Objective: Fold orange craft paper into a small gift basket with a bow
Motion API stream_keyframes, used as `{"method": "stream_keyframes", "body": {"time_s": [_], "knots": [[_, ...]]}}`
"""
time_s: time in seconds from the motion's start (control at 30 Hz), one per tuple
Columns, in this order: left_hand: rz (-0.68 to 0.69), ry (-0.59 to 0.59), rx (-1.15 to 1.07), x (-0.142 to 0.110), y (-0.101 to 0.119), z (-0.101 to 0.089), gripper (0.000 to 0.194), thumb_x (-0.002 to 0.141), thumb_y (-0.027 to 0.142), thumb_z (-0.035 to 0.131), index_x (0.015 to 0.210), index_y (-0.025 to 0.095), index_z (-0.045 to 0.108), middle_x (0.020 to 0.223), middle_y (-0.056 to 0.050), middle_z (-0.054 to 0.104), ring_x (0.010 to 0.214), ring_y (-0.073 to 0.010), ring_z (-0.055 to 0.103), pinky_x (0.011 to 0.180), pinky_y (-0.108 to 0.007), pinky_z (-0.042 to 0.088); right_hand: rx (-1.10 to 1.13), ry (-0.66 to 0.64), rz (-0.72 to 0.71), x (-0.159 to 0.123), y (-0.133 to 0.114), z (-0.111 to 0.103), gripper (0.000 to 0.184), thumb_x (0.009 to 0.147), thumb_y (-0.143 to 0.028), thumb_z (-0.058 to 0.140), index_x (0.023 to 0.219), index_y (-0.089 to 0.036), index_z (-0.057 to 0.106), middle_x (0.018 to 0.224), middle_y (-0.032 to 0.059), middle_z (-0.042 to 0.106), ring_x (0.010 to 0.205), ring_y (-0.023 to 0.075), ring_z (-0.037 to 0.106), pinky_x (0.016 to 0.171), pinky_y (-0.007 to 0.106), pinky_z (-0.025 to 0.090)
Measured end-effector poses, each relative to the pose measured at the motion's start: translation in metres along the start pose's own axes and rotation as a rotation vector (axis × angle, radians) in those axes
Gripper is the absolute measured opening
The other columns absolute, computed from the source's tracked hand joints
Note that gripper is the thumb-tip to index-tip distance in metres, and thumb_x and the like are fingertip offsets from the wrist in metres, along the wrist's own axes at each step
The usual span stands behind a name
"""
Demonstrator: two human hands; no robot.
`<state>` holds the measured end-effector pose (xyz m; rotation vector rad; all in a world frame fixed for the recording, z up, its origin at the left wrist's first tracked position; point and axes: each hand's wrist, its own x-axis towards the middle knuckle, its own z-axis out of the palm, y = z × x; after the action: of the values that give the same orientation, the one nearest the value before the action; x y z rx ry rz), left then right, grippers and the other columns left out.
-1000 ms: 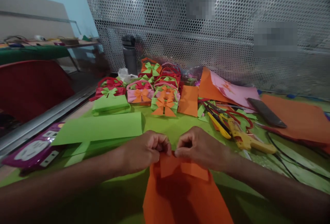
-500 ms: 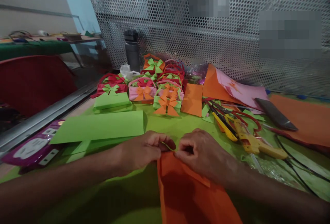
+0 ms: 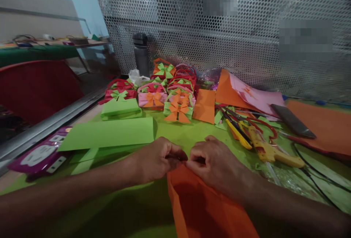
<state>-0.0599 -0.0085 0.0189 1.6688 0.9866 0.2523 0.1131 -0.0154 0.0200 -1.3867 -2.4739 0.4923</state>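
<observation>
A folded sheet of orange paper [image 3: 211,208] lies before me, creased lengthwise along its left side. My left hand [image 3: 161,159] pinches its far left corner between thumb and fingers. Right beside it, my right hand [image 3: 212,163] is closed on the same far edge, fingertips curled inward and nearly meeting those of the left. The bit of paper under the fingertips is hidden. Left of my hands lies a flat green paper piece [image 3: 109,133], with a folded green paper packet [image 3: 122,108] behind it.
Small paper bags with bows [image 3: 178,106] stand behind my hands. To the right lie a yellow glue gun [image 3: 263,148] with its cable, a yellow cutter [image 3: 240,133], red-handled scissors [image 3: 270,130] and a dark phone [image 3: 293,121]. A bottle [image 3: 142,57] stands by the perforated metal panel [image 3: 178,22].
My left fingertips have closed down onto the paper's corner and come nearer the right ones. The strip folded over along the right edge no longer shows as before. The view has shifted slightly.
</observation>
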Motion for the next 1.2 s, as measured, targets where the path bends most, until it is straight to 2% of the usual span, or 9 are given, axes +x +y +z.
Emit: {"method": "stream_keyframes", "body": {"time_s": [0.13,0.23,0.37,0.43,0.53,0.63,0.73,0.93,1.2], "knots": [[0.025,-0.012,0.031,0.000,0.000,-0.001,0.027,0.074,0.020,0.047,0.092,0.014,0.066,0.074,0.001,0.064,0.069,-0.0139,0.054,0.061,-0.019,0.039,0.009,-0.019,-0.005,-0.001,-0.001,0.000,0.021,0.067,-0.014,0.051,0.048,-0.016,0.042,0.048,-0.0054,0.043,0.048,0.0065,0.032,0.061,0.026,0.027],[-0.002,0.009,0.070,0.000,0.001,0.000,0.029,0.073,0.017,0.046,0.096,0.013,0.063,0.060,0.004,0.054,0.051,-0.0087,0.041,0.047,-0.017,0.031,0.060,-0.033,0.022,-0.003,0.000,-0.002,0.018,0.066,-0.014,0.050,0.048,-0.016,0.047,0.048,-0.0054,0.042,0.047,0.0063,0.033,0.054,0.024,0.025],[-0.018,0.030,0.097,-0.002,0.005,0.004,0.032,0.072,0.014,0.044,0.100,0.015,0.058,0.054,0.007,0.045,0.045,-0.0069,0.028,0.039,-0.017,0.021,0.239,-0.179,0.088,-0.004,0.003,-0.006,0.015,0.067,-0.016,0.046,0.052,-0.018,0.051,0.046,-0.0070,0.033,0.043,0.0056,0.028,0.043,0.022,0.019],[-0.015,0.033,0.097,-0.003,0.005,0.004,0.029,0.071,0.013,0.043,0.095,0.014,0.059,0.056,0.006,0.046,0.046,-0.0069,0.031,0.040,-0.017,0.023,0.254,-0.202,0.065,-0.005,0.003,-0.007,0.016,0.066,-0.015,0.045,0.050,-0.017,0.045,0.047,-0.0072,0.027,0.044,0.0056,0.023,0.042,0.022,0.016],[-0.037,0.048,0.154,-0.003,0.006,0.001,0.020,0.068,0.015,0.045,0.076,0.013,0.063,0.057,0.004,0.049,0.051,-0.0073,0.036,0.043,-0.017,0.026,0.161,-0.136,-0.006,-0.005,0.003,-0.007,0.023,0.065,-0.012,0.045,0.047,-0.016,0.032,0.047,-0.0070,0.020,0.046,0.0061,0.019,0.045,0.024,0.016],[-0.091,0.063,0.210,-0.002,0.007,-0.004,0.014,0.066,0.022,0.051,0.062,0.012,0.060,0.052,0.004,0.046,0.049,-0.0074,0.035,0.043,-0.018,0.025,0.071,-0.083,-0.057,-0.005,0.002,-0.006,0.027,0.067,-0.013,0.047,0.047,-0.015,0.028,0.045,-0.0072,0.024,0.047,0.0062,0.021,0.050,0.026,0.019],[-0.081,0.070,0.178,-0.001,0.006,-0.007,0.015,0.066,0.026,0.053,0.061,0.013,0.059,0.051,0.005,0.044,0.049,-0.0073,0.034,0.043,-0.018,0.025,0.027,-0.078,-0.076,-0.005,0.001,-0.008,0.028,0.069,-0.013,0.047,0.048,-0.015,0.028,0.045,-0.0074,0.029,0.047,0.0060,0.022,0.053,0.027,0.020],[-0.057,0.069,0.092,-0.001,0.001,-0.006,0.013,0.065,0.022,0.052,0.066,0.013,0.060,0.055,0.004,0.049,0.050,-0.0077,0.037,0.045,-0.019,0.028,-0.011,-0.051,-0.101,-0.004,0.001,-0.014,0.027,0.070,-0.013,0.047,0.047,-0.015,0.033,0.046,-0.0071,0.033,0.046,0.0056,0.027,0.055,0.027,0.020],[-0.082,0.122,0.113,0.000,0.000,-0.006,0.009,0.062,0.021,0.050,0.061,0.014,0.055,0.051,0.004,0.049,0.047,-0.0075,0.038,0.042,-0.019,0.027,-0.021,-0.037,-0.085,-0.003,0.002,-0.012,0.028,0.069,-0.014,0.049,0.047,-0.015,0.032,0.045,-0.0072,0.032,0.045,0.0056,0.026,0.057,0.027,0.021]]}}
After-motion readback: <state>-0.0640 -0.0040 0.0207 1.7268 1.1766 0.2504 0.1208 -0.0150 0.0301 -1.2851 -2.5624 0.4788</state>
